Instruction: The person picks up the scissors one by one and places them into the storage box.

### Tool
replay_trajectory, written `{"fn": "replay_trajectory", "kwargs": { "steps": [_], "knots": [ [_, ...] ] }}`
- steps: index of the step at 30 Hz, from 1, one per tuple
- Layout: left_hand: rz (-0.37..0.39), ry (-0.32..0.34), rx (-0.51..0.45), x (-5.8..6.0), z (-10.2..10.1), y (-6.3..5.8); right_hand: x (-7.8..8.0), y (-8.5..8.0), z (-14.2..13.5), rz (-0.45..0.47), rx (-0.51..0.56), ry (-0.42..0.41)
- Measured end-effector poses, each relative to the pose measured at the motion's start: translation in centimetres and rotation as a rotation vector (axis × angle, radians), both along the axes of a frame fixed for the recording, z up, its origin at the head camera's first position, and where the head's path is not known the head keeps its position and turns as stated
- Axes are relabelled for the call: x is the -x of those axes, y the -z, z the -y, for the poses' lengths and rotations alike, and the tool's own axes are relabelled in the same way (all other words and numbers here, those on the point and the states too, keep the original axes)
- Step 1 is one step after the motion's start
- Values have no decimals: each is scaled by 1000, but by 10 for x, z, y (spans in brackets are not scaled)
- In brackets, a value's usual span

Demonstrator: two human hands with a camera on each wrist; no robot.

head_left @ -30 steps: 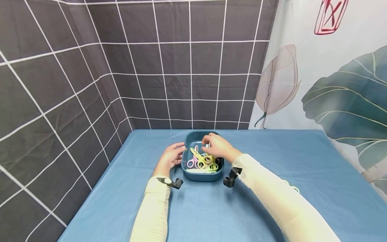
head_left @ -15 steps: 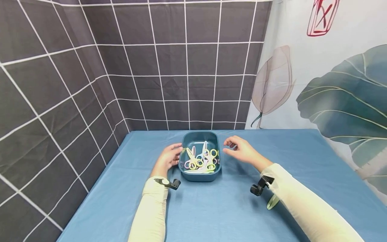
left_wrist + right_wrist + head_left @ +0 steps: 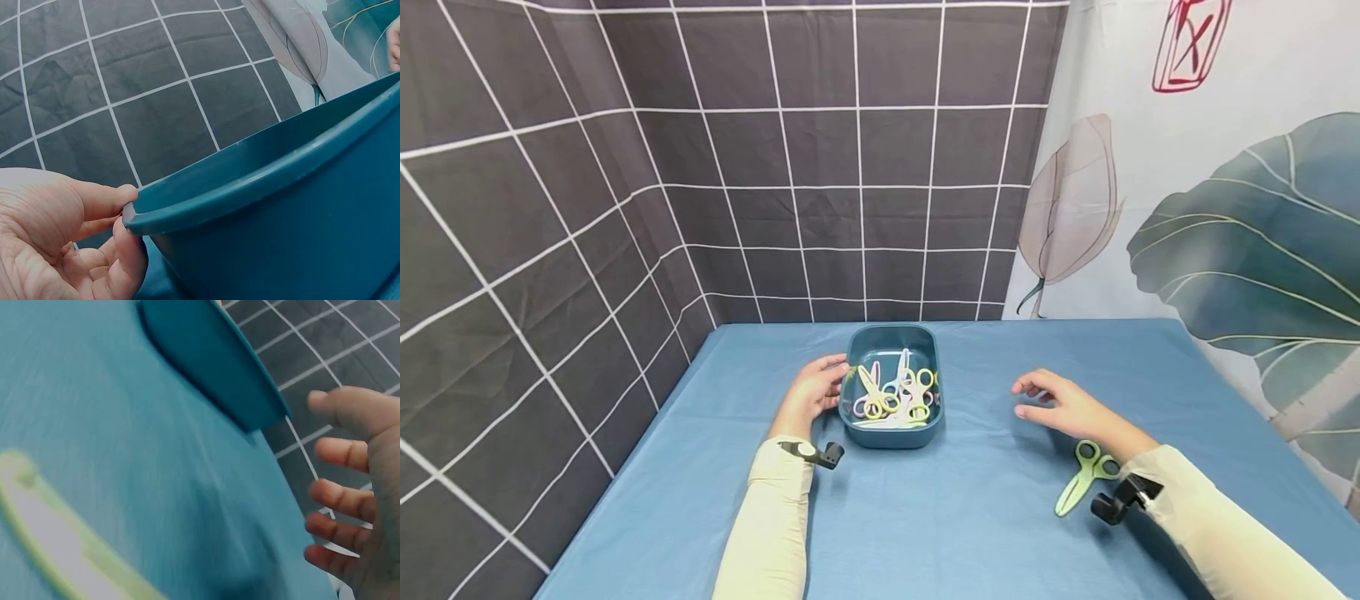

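A dark blue rectangular bin (image 3: 891,440) stands toward the back of the table, with several pairs of scissors (image 3: 875,396) lying inside it in yellow, pink, white and green. My left hand (image 3: 811,392) pinches the bin's left rim; in the left wrist view the thumb lies over the edge and a finger presses below it. Off to the right of the bin, my right hand (image 3: 1060,404) hovers over the table with loosely bent fingers and nothing in them. Light green scissors (image 3: 1084,477) lie on the cloth below the right hand, near the wrist.
A blue cloth (image 3: 925,525) covers the table. Behind it hangs a dark grey curtain (image 3: 820,217) with white grid lines, which also runs along the left. On the right is a white curtain (image 3: 1090,283) with leaf prints.
My right hand has come out of the bin and moved right and nearer, empty. The green scissors on the table now show fully beside the wrist. My left hand keeps its hold on the rim.
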State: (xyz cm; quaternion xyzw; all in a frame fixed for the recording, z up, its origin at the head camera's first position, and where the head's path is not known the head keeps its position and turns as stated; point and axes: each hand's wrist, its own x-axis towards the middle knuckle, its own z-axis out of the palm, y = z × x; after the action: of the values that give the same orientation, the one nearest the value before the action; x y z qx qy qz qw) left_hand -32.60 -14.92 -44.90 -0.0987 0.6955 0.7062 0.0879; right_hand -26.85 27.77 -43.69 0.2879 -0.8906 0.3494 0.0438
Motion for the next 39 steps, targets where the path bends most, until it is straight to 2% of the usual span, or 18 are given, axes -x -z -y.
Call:
{"fn": "replay_trajectory", "kwargs": {
  "steps": [7, 11, 14, 18, 24, 34, 37, 39],
  "knots": [
    [2, 15, -12, 2, 0, 1, -18, 13, -36, 16, 14, -124],
    [9, 14, -14, 3, 1, 0, -23, 22, -50, 62, 51, -202],
    [13, 12, -11, 3, 1, 0, -26, 30, -57, 69, 30, -206],
    [13, 10, 2, 2, 1, 1, -31, 36, -63, 19, -33, -168],
    [0, 15, 18, 3, 1, 2, -39, 33, -65, -12, -108, -171],
    [15, 0, 16, 3, 2, 0, -46, 14, -63, 146, -237, -210],
    [17, 3, 17, 3, 1, 0, -46, 13, -62, 129, -236, -216],
    [15, 5, 18, 2, 2, 0, -44, 17, -61, 82, -227, -214]
  ]
}}
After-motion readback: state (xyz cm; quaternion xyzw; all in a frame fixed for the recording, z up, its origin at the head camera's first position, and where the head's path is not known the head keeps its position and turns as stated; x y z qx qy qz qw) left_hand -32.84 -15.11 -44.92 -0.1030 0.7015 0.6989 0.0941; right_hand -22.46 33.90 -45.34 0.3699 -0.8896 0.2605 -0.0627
